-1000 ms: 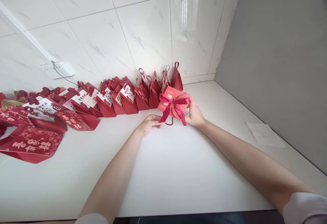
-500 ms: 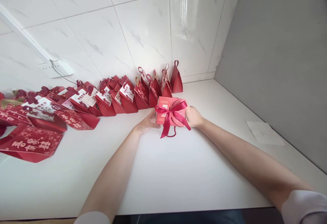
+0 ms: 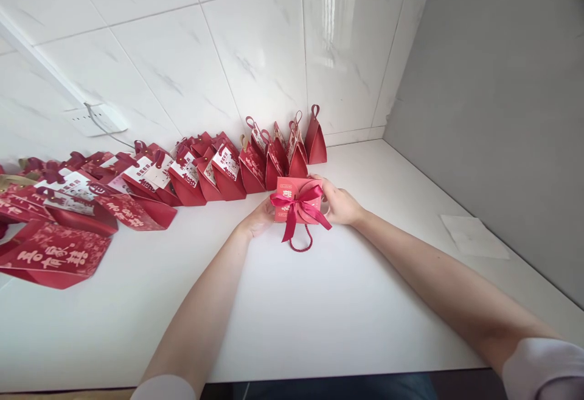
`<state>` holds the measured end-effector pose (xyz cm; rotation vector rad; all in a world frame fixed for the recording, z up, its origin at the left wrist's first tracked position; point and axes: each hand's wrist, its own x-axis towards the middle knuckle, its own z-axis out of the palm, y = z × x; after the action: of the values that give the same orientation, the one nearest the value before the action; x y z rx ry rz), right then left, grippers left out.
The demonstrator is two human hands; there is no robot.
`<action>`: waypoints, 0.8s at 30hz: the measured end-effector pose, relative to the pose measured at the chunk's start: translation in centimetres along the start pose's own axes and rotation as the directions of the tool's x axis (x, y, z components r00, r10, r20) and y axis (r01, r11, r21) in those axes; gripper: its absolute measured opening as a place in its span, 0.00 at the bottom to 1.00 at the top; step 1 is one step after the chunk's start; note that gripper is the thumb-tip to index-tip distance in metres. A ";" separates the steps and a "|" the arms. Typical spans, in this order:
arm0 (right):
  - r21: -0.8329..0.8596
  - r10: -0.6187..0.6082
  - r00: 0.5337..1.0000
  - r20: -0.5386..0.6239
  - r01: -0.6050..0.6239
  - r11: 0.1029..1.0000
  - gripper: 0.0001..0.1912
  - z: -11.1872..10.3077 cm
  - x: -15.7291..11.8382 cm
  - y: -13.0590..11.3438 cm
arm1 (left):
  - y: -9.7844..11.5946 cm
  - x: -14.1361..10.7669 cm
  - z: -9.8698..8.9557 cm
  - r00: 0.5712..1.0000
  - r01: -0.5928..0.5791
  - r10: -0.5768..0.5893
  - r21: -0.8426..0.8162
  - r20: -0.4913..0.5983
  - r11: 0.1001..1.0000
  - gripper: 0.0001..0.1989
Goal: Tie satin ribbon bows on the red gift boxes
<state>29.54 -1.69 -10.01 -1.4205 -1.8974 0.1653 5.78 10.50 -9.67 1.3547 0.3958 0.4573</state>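
Between my two hands is a red gift box [image 3: 283,211] with gold print and a crimson ribbon bow [image 3: 298,202] tied on its front. A twisted cord handle [image 3: 301,249] hangs in a loop below it, over the white tabletop [image 3: 319,315]. My left hand [image 3: 258,219] grips the box's left side, its fingertips partly hidden behind the box. On the right side, my right hand [image 3: 340,201] is closed on the edge, with fingers curled at the upper right corner.
Several red triangular gift boxes [image 3: 228,169] with loop handles run along the tiled wall [image 3: 260,53], from behind the held box to the far left. A white paper sheet [image 3: 474,237] lies at right beside the grey panel [image 3: 493,114]. A socket strip [image 3: 100,120] is on the wall.
The gift box has shifted slightly left and its cord loop hangs out further below. My right hand's fingers have moved up round the box's right edge.
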 end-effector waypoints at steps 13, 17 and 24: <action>0.078 -0.012 0.999 -0.048 0.016 0.997 0.55 0.1 0.0 0.2 | -0.2 -0.1 0.2 0.996 -0.074 0.073 -0.030 -0.053 0.997 0.35; 0.232 0.013 0.999 -0.035 -0.004 0.973 0.49 0.1 0.0 0.6 | -0.4 -0.1 0.0 0.990 -0.103 0.100 -0.031 -0.103 0.994 0.39; 0.508 0.064 0.988 0.141 -0.128 0.852 0.41 0.4 0.4 1.5 | -0.6 0.5 0.3 0.984 -0.152 0.147 -0.045 -0.105 0.987 0.34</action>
<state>30.42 -0.66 -10.92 -1.1463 -1.6949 0.7677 6.41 10.45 -10.20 1.3188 0.3643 0.6591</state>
